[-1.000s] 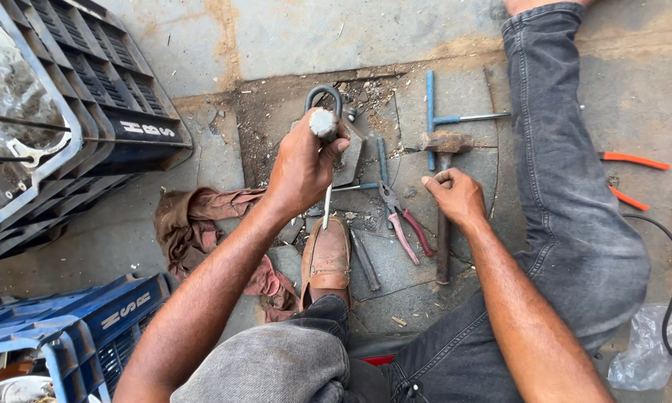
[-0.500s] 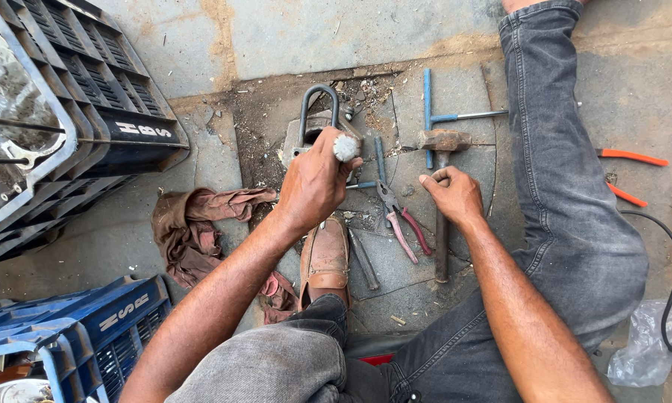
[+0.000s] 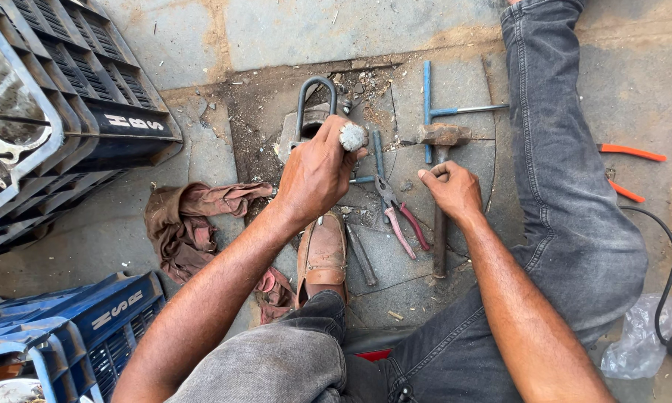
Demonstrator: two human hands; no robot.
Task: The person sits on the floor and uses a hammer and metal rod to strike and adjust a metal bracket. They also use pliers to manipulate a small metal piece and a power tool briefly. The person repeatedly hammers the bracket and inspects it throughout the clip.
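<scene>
1. The left hand was clenched around a round grey metal knob, held upright above the U-shaped shackle.
2. The right hand lay curled on the hammer; its handle ran toward the person, head away.
3. The pliers lay between both hands, nearer the right.
4. The dark crate at far left held shiny metal parts; the blue crate's contents were unclear.

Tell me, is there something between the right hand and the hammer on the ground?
Nothing visible. The right hand already rests on the hammer, its fingers curled at the handle just below the head. The pliers lie beside it, clear of the handle.
</scene>
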